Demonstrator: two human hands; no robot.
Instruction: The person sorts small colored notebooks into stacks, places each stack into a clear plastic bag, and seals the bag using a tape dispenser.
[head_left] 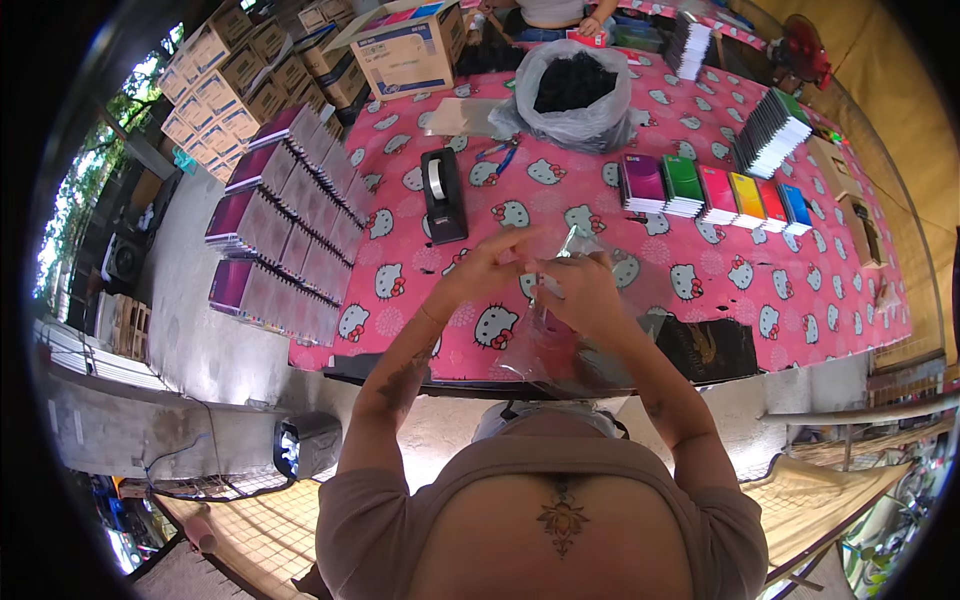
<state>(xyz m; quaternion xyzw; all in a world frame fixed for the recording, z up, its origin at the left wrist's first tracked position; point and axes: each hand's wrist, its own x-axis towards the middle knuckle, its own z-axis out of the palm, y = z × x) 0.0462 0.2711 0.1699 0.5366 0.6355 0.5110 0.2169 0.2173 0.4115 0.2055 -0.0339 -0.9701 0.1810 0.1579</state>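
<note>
A thin clear plastic bag (pixel 530 350) lies at the near edge of the table and reaches up under my hands. My right hand (pixel 580 290) is closed with its fingers curled over the plastic. Close beside it, my left hand (pixel 490 262) has its fingers drawn together, the tips almost meeting the right hand; what they pinch is too small to make out. Just beyond my left hand stands a black tape dispenser (pixel 444 195) with a roll of tape. Pliers with blue handles (pixel 507 157) lie farther back.
Spiral notebooks (pixel 290 230) are stacked high on the left. Smaller coloured notebooks (pixel 715 193) stand in piles to the right, near a tall black-edged stack (pixel 772 135). A grey plastic bag of black material (pixel 575 105) and a cardboard box (pixel 405 55) sit behind. Across the table is another person's hand (pixel 590 25).
</note>
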